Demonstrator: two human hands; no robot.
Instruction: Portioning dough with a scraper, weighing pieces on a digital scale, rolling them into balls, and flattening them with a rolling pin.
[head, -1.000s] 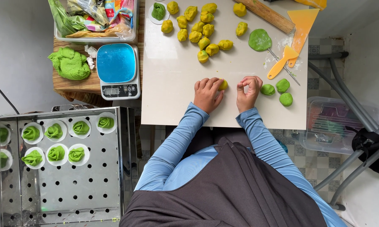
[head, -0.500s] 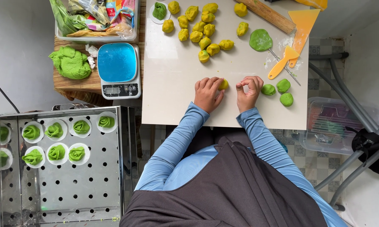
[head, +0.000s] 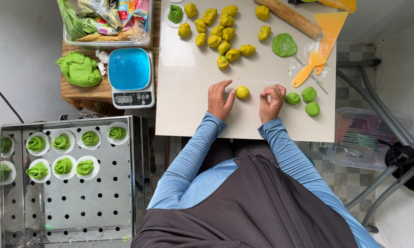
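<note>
Left hand (head: pixel 220 100): resting on the white table (head: pixel 188 115), fingers (head: pixel 223 85) loosely spread and holding nothing; the fingertips lie just beside the yellow ball (head: pixel 242 92).
Right hand (head: pixel 272 102): fingers curled inward toward the palm; whether they pinch a bit of dough I cannot tell.
Yellow ball: a small round filling piece lying free on the table between the two hands, nearer the left one.
Step in hand: by my reading, a ball of filling has been rolled and set down, with a wrapper not yet brought to it.
Green balls (head: pixel 304 97): three dough pieces just to the right of the right hand, close together.
Next move calls for: probably a short reach to one green ball, then flattening it.
Green disc (head: pixel 284 44): one flattened round farther up, near the orange scraper (head: pixel 309 68) and the rolling pin (head: pixel 288 17).
Yellow lumps (head: pixel 218 30): a loose cluster of rougher pieces at the far side of the table.
</note>
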